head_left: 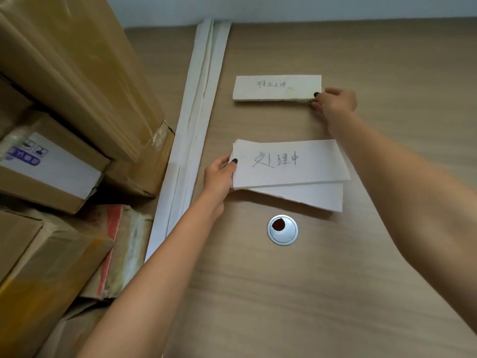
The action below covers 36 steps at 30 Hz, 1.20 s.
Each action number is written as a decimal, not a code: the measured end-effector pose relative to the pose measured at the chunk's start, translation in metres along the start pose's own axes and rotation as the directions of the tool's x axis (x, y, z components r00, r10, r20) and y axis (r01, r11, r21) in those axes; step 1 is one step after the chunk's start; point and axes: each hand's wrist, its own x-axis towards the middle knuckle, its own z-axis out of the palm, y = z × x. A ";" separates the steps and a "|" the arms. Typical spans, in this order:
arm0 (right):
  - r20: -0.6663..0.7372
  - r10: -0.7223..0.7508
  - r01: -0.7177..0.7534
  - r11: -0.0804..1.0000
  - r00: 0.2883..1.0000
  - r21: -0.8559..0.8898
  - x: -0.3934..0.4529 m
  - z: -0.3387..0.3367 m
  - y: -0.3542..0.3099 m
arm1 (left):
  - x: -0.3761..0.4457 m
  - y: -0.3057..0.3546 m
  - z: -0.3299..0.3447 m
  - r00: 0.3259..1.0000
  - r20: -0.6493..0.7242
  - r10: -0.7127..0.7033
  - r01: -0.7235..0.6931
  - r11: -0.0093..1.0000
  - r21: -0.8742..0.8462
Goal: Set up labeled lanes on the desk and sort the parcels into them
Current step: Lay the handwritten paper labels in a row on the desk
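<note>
Labels (277, 88) lie crosswise; left hand (219, 177) grips one (289, 164).

Soft, even, bright light falls on my desk (335, 280) with only faint shadows under the label cards (289, 164), mild glare on taped parcels (77, 73) at 9 o'clock, wide-angle bowing toward every edge, and slight softness blurring the far card's writing.

Wooden desk (335, 293), label cards (277, 87), white strips (191, 130), parcels (64, 73)
</note>
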 end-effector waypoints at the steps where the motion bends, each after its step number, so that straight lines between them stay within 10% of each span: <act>1: -0.001 -0.039 0.038 0.995 0.999 -0.092 0.001 -0.001 -0.002 | -0.002 0.000 0.000 1.000 -0.001 -0.003 0.003 1.000 0.001; 10: 0.104 -0.125 0.161 0.857 0.987 -0.490 -0.087 -0.082 -0.016 | -0.065 0.008 -0.004 0.997 -0.038 -0.069 0.067 0.996 -0.066; 16: 0.166 0.128 -0.008 0.814 0.978 -0.581 -0.212 -0.184 0.001 | -0.138 0.010 0.005 0.997 -0.054 -0.049 0.046 0.997 -0.069; 36: 0.176 0.173 -0.155 0.982 0.969 -0.111 -0.261 -0.457 0.012 | -0.338 -0.034 0.165 0.997 -0.073 -0.033 0.018 0.980 -0.200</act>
